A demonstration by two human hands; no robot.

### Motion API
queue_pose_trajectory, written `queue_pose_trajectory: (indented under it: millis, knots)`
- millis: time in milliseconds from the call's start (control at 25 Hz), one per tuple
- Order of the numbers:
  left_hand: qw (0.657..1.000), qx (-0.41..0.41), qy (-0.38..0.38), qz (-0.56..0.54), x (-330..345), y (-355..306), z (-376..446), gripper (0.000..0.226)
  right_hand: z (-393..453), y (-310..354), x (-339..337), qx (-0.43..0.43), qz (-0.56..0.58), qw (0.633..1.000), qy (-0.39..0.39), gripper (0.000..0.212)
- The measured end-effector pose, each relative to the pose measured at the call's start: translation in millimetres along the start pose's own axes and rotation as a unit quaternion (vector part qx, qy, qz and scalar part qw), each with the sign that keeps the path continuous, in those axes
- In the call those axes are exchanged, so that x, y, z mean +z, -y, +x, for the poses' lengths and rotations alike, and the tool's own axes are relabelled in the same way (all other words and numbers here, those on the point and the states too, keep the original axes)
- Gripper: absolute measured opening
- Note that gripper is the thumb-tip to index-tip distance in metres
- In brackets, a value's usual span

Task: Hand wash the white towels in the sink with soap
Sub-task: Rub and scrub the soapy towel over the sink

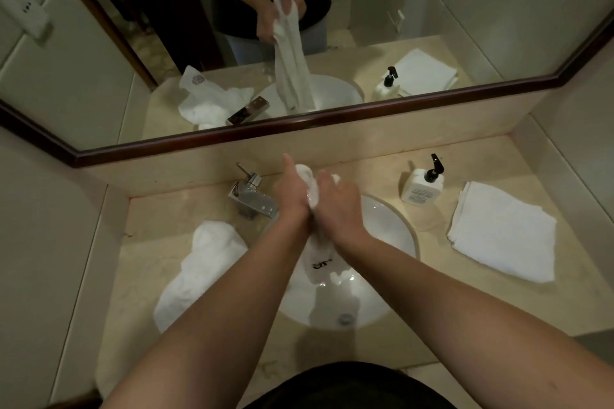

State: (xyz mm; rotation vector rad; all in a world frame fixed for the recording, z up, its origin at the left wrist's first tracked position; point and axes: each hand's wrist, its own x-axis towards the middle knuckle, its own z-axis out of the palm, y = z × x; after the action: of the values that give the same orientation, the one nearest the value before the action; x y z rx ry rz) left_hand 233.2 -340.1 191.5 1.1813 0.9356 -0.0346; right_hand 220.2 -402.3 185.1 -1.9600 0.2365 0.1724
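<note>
While your left hand (294, 194) and right hand (335, 201) both grip the rolled white towel (312, 189) above the sink (395, 226), twist in opposite directions, keeping runoff inside the basin.

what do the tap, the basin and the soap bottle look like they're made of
Tap: polished chrome-look metal, with bright mirror glints. Basin: glossy white, probably glazed ceramic, showing smooth highlights. Soap bottle: matte white, likely plastic, with a black pump.
</note>
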Motion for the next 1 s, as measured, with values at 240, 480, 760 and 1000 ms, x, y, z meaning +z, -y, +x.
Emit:
queue_pose_trajectory:
  millis: [240, 480, 760, 1000]
  knots:
    - [0.997, 0.043, 0.019, 0.064, 6.0, 8.1, -9.8, 0.065, 4.0, 6.1, -7.2, 0.075, 0.12, 0.99, -0.006, 0.058]
    - [0.989, 0.078, 0.068, 0.104, 9.7, 26.0, -18.3, 0.065, 25.0, 4.4, -23.4, 0.116, 0.131, 0.983, -0.061, 0.042]
    - [0.99, 0.067, 0.065, 0.103, 14.5, 15.6, -17.6, 0.068, 14.4, 9.4, -28.5, 0.079, 0.124, 0.988, -0.036, 0.041]
    - [0.994, 0.027, 0.08, 0.067, 10.7, 0.4, -9.2, 0.066, -8.6, 11.8, -24.0, 0.086, 0.146, 0.985, 0.015, 0.034]
